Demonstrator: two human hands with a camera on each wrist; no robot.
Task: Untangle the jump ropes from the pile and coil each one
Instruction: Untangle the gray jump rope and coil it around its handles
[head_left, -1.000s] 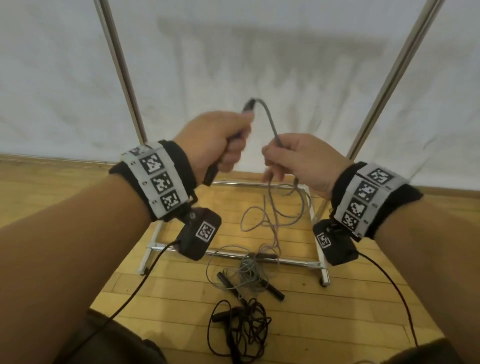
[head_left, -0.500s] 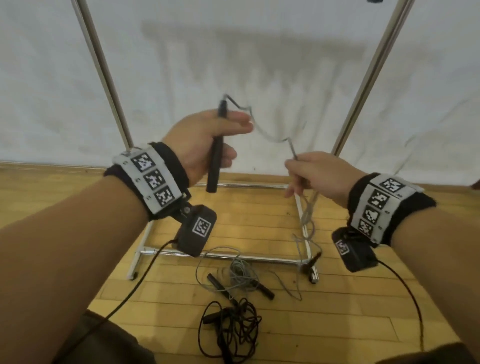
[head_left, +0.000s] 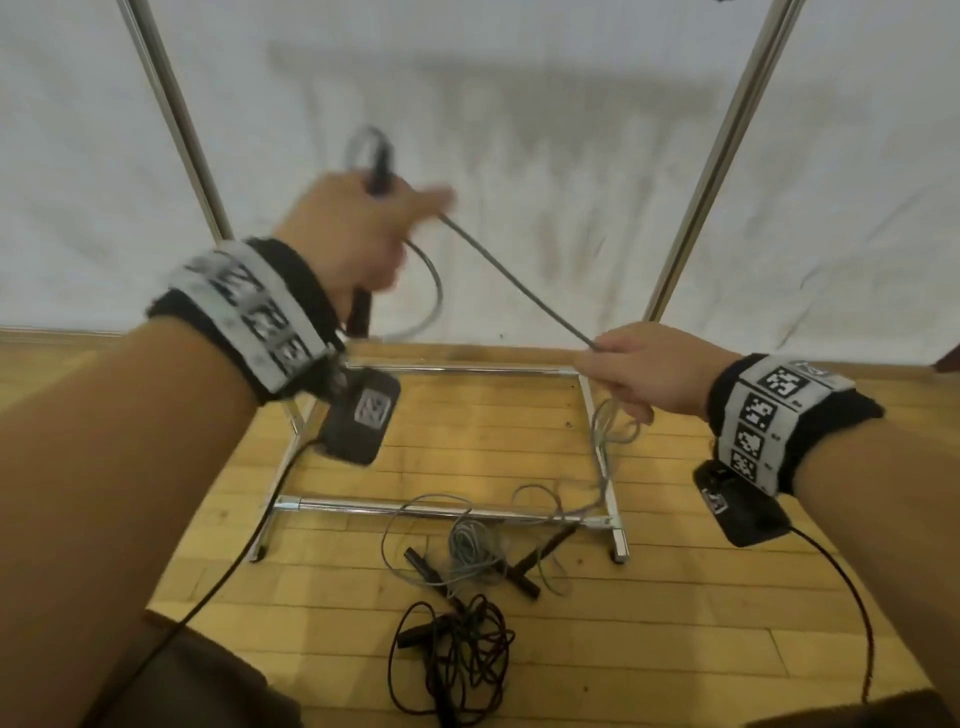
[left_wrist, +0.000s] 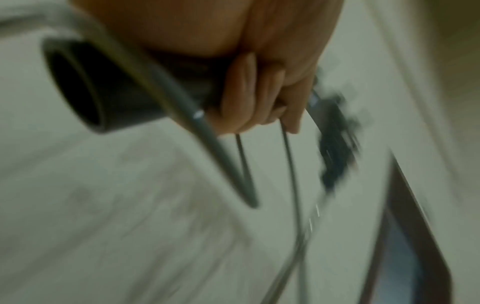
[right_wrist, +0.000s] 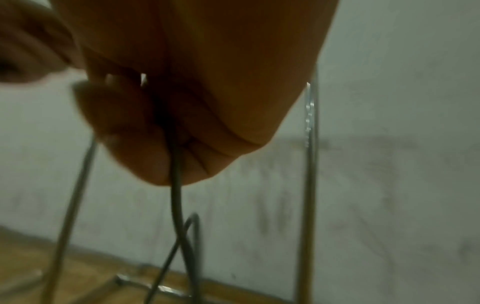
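Two hands are on one thin grey jump rope right now: my left hand, upper centre of the head view, has its fingers curled tight round the rope's slim black handle with a first loop of cord hanging below the fist, and my right hand, right of centre, pinches the cord further along, so a straight taut span runs diagonally between them. The left wrist view shows those fingers wrapped over the handle and a couple of cord strands; the right wrist view shows the cord dropping out of the closed palm. I judge this the coiling step for the grey rope, barely begun. Next I would bring the right hand back to the left to lay another loop, letting cord slide through the pinch; the risk is the tail, which trails down to the lower centre into the grey tangle with black handles by the chrome floor frame, and may snag there. The black rope pile at bottom centre lies untouched. Compared with half a second ago, the hands have drawn further apart, the slack wavy cord between them has pulled straight, and a loop now hangs from the left fist.
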